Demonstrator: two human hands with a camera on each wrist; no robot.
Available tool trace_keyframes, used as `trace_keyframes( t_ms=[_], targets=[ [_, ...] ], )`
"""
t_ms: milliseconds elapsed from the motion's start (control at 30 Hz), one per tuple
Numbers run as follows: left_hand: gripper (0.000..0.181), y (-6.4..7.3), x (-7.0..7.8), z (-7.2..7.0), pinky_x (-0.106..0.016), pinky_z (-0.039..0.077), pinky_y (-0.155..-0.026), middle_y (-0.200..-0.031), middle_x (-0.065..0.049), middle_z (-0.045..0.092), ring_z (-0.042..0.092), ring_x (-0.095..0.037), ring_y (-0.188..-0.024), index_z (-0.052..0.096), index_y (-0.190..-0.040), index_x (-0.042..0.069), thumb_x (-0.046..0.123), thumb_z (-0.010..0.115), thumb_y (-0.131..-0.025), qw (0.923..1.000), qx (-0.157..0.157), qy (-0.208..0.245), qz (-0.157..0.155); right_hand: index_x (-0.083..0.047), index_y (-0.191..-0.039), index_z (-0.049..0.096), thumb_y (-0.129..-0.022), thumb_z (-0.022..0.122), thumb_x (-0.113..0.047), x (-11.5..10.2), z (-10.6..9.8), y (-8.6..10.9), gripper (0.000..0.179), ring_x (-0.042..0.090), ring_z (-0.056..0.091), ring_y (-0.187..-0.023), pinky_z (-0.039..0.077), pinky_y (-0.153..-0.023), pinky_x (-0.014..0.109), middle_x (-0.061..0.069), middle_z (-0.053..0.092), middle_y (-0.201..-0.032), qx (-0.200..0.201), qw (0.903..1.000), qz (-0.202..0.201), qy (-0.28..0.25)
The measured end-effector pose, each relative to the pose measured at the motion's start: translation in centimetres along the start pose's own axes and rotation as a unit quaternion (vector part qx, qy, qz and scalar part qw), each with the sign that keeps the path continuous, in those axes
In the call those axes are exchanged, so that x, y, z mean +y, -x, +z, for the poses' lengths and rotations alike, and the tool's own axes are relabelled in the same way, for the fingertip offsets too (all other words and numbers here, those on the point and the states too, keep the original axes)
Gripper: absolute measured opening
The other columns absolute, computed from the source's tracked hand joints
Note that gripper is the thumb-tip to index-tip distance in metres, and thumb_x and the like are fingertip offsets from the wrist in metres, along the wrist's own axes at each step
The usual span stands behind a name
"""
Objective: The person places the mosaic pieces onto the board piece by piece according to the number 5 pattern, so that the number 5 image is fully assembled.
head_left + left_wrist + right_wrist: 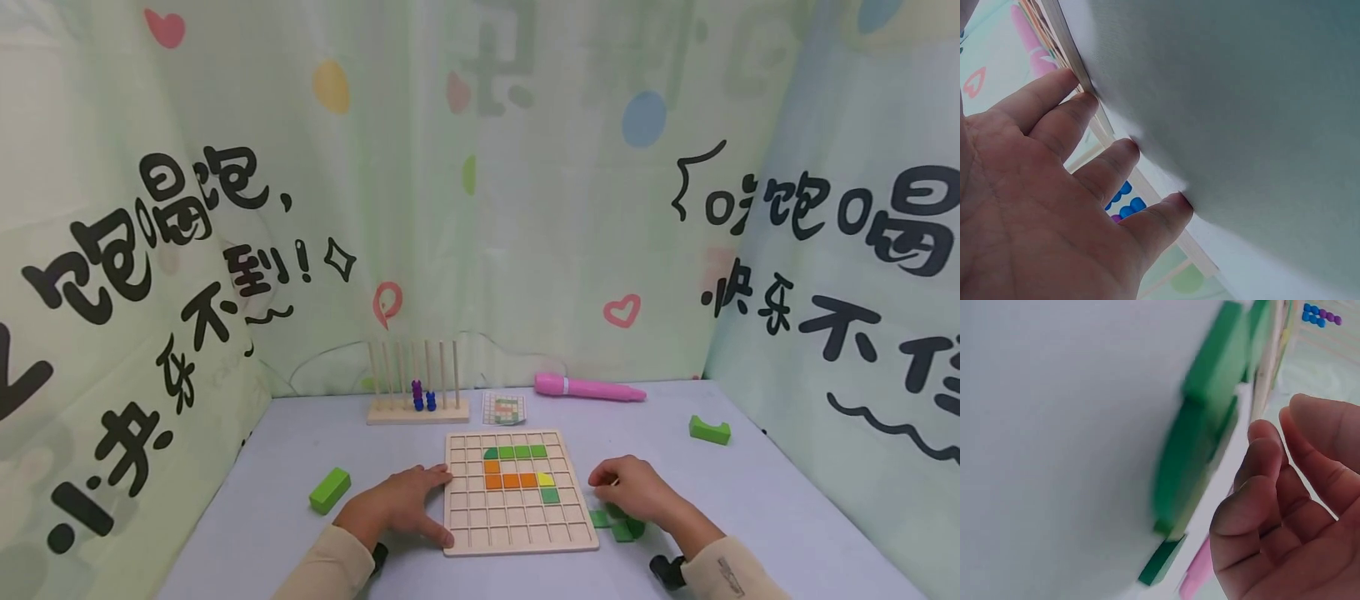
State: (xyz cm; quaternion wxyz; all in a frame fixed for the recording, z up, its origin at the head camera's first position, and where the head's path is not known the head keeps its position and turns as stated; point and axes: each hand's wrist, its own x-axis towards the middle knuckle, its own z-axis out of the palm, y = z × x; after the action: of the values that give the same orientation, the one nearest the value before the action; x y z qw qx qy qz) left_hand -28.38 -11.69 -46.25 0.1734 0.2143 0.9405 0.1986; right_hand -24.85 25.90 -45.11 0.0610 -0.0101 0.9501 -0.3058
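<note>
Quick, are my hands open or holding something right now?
Left hand: open, touching the pale wooden square grid board.
Right hand: curled; whether it holds anything cannot be told.

Head camera looks forward-down, wrist cameras closely at hands (401, 500).

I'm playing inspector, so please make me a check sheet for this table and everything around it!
Surface: pale tabletop, smooth-looking.
Job's things: gridded board with green, orange and yellow tiles; loose green pieces by its right edge.
Clutter: bead rack, small card and pink pen-shaped stick behind the board; left green block and right green block.
Left hand: touches the board's left edge.
Right hand: fingers curled by the loose green pieces; can't tell if it pinches one.
Cables: nothing seen on the table.
Surroundings: curtains with black writing and coloured shapes.
</note>
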Motion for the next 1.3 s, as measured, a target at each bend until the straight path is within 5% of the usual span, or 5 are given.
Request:
trace_keyframes(
  t_ms=[467, 600, 900, 1300],
  targets=[
    [0.096, 0.1, 0.1, -0.2, -0.061, 0.035, -0.121, -0.164, 0.001, 0.044, 0.037, -0.039, -0.152, 0.054, -0.152, 0.018, 0.050, 0.094, -0.071, 1.0000, -0.004, 0.003, 0.002, -0.008, -0.102, 0.077, -0.085, 0.081, -0.006, 1.6, -0.7, 1.1, 0.017, 0.017, 0.058, -0.089, 0.055, -0.086, 0.045, -0.001, 0.069, -0.096, -0.019, 0.9969, -0.012, 0.075],
    [0.095, 0.2, 0.2, -0.3, -0.061, 0.034, -0.121, -0.164, 0.001, 0.044, 0.036, -0.039, -0.152, 0.053, -0.152, 0.018, 0.050, 0.094, -0.071, 1.0000, -0.006, 0.004, -0.001, -0.009, -0.096, 0.072, -0.085, 0.081, -0.006, 1.7, -0.6, 1.1, 0.015, 0.017, 0.056, -0.086, 0.054, -0.079, 0.041, -0.001, 0.065, -0.091, -0.018, 0.9964, -0.011, 0.082],
    [0.096, 0.1, 0.1, 0.0, -0.060, 0.036, -0.120, -0.163, 0.000, 0.046, 0.039, -0.038, -0.151, 0.054, -0.151, 0.017, 0.050, 0.094, -0.070, 1.0000, 0.002, -0.007, 0.004, -0.013, -0.086, 0.063, -0.081, 0.083, -0.001, 1.8, -0.4, 1.2, 0.023, 0.016, 0.052, -0.076, 0.044, -0.066, 0.030, 0.000, 0.058, -0.078, -0.001, 0.9985, -0.008, 0.054],
    [0.096, 0.2, 0.1, 0.0, -0.059, 0.035, -0.121, -0.162, -0.001, 0.047, 0.039, -0.040, -0.151, 0.055, -0.150, 0.015, 0.050, 0.095, -0.070, 0.9998, 0.010, -0.010, 0.011, -0.010, -0.094, 0.068, -0.085, 0.078, -0.002, 0.9, -0.4, 1.0, 0.016, 0.018, 0.053, -0.082, 0.045, -0.070, 0.031, 0.002, 0.060, -0.084, -0.007, 0.9996, -0.010, -0.024]
  ],
)
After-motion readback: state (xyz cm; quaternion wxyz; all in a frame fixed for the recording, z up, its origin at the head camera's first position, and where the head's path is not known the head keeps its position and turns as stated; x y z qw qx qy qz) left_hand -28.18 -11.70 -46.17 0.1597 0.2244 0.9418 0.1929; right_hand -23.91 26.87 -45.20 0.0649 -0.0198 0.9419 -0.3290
